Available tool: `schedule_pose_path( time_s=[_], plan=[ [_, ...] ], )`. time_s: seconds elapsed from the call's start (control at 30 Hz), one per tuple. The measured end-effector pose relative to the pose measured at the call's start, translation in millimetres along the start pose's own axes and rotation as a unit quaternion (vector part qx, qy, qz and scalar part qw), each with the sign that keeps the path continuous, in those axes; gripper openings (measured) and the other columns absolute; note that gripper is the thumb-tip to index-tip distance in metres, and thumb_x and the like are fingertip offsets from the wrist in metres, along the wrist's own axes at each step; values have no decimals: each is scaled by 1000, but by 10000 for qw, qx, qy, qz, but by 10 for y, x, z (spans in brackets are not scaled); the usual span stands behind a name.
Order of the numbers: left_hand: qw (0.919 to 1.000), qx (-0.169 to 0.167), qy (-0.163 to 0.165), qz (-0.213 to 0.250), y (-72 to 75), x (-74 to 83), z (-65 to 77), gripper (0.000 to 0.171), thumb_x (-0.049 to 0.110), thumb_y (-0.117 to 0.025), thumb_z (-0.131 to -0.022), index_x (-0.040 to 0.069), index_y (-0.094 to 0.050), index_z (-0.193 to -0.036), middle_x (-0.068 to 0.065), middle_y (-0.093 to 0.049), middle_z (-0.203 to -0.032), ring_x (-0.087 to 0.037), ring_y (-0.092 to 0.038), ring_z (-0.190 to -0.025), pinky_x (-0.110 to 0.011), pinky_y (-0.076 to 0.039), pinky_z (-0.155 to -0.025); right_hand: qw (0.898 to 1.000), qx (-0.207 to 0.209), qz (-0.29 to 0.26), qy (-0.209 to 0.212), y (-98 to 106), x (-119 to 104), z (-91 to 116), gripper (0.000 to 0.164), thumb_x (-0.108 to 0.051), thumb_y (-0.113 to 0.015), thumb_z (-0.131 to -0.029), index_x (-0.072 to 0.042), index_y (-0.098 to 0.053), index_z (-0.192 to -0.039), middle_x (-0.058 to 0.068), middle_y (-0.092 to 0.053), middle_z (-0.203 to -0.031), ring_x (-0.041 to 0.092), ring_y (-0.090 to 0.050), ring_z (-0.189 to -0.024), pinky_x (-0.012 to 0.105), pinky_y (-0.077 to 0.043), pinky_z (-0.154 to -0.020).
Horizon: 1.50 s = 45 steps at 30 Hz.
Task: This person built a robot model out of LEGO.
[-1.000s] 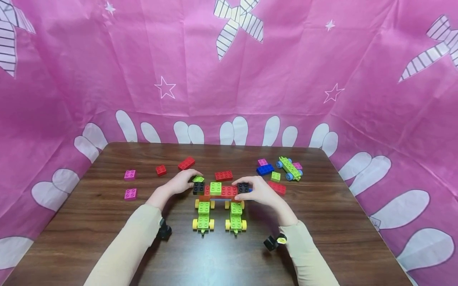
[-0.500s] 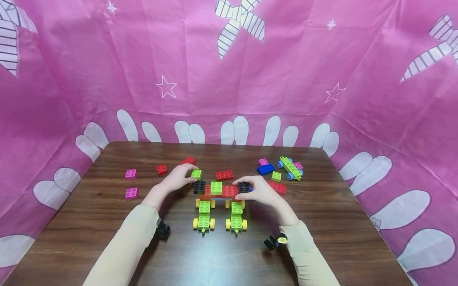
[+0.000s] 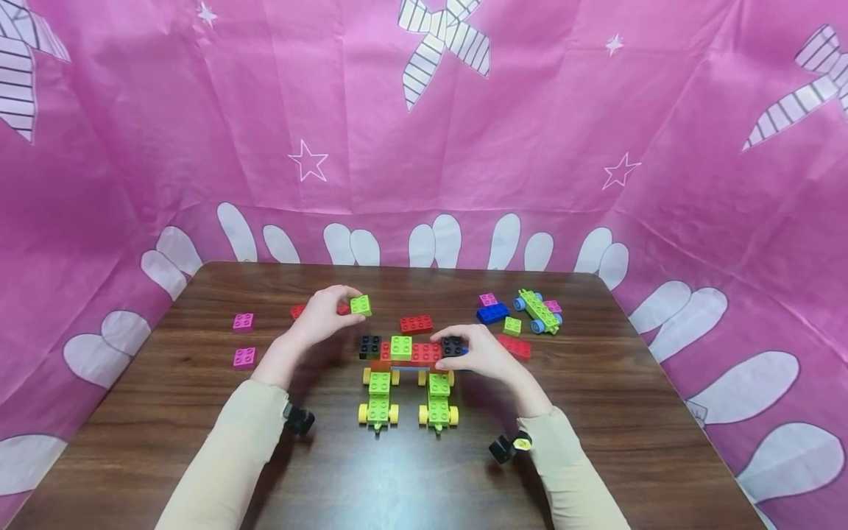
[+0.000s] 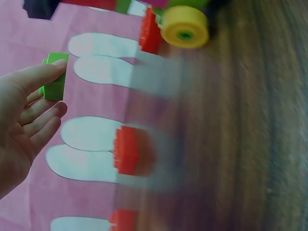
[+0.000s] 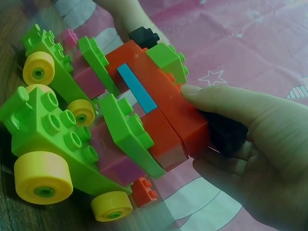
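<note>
My left hand (image 3: 322, 315) pinches a lime green two-by-two toy brick (image 3: 361, 305) between thumb and fingers. In the left wrist view this green brick (image 4: 55, 89) is held up off the table. Two lime green wheeled bases (image 3: 379, 405) with yellow wheels carry a bridge of red bricks (image 3: 425, 353). On that bridge sit a green brick (image 3: 401, 347) and, at its left end, a black brick (image 3: 370, 347). My right hand (image 3: 480, 353) grips the bridge's right end, thumb on the red brick (image 5: 185, 122), fingers around a second black brick (image 5: 224, 132).
Pink bricks (image 3: 244, 358) lie on the left of the brown table (image 3: 165, 412). A red brick (image 3: 416, 324) lies behind the bridge. At the back right are a blue brick (image 3: 493, 313), a green brick (image 3: 513, 326), a red brick (image 3: 514, 347) and a blue-wheeled green base (image 3: 538, 311).
My left hand has moved back and slightly left with the green brick, away from the bridge's left black brick. My right hand has kept its grip on the bridge's right end.
</note>
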<state>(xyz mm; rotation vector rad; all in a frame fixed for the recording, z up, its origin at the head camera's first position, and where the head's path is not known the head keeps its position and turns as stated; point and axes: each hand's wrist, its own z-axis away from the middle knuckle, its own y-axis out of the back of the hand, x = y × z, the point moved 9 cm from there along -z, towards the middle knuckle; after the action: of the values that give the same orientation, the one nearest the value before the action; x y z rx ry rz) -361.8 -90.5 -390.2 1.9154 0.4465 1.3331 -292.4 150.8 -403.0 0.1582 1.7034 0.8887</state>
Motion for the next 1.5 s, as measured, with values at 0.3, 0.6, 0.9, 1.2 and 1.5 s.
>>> schedule_pose_path(
  time_s=[0.3,0.6,0.9,1.2,1.5],
  plan=[
    [9997,39,-258,-19,132,323,43,44,22,-78,-83,4,-64,-122,-13,-67,-117,-30,-61,-105,-48,-51,-92,9999,-88,8,-107,-31,-11,-23,43,-31,-81,-79,-16,-70,-118,5,-67,-124,26,-57,-117,52,-46,-102],
    [9977,-6,-660,-178,151,762,136,46,24,-78,-83,8,-65,-125,-10,-67,-121,-29,-61,-110,-47,-51,-94,9993,-157,238,-239,-49,11,-59,44,-29,-81,-79,-16,-70,-119,6,-67,-124,26,-57,-116,52,-48,-100],
    [9925,-313,-1111,-400,-8,1096,223,42,27,-78,-83,8,-68,-119,-6,-69,-118,-24,-63,-113,-44,-50,-98,9995,-146,173,-216,-66,27,-71,41,-31,-81,-79,-15,-71,-116,4,-70,-115,22,-59,-104,43,-53,-91],
    [9890,-691,-1187,-544,-238,1262,243,44,26,-80,-81,9,-68,-120,-4,-70,-118,-21,-64,-113,-41,-52,-97,9998,-91,121,-123,-65,23,-60,40,-30,-81,-80,-14,-71,-115,3,-72,-109,20,-61,-99,40,-54,-88],
    [9874,-840,-1196,-609,-388,1303,240,41,25,-81,-81,10,-69,-118,-3,-72,-113,-17,-65,-103,-37,-54,-93,9996,-63,138,-228,-57,44,-60,42,-27,-81,-79,-9,-69,-115,6,-72,-108,21,-61,-96,33,-55,-82]
  ],
)
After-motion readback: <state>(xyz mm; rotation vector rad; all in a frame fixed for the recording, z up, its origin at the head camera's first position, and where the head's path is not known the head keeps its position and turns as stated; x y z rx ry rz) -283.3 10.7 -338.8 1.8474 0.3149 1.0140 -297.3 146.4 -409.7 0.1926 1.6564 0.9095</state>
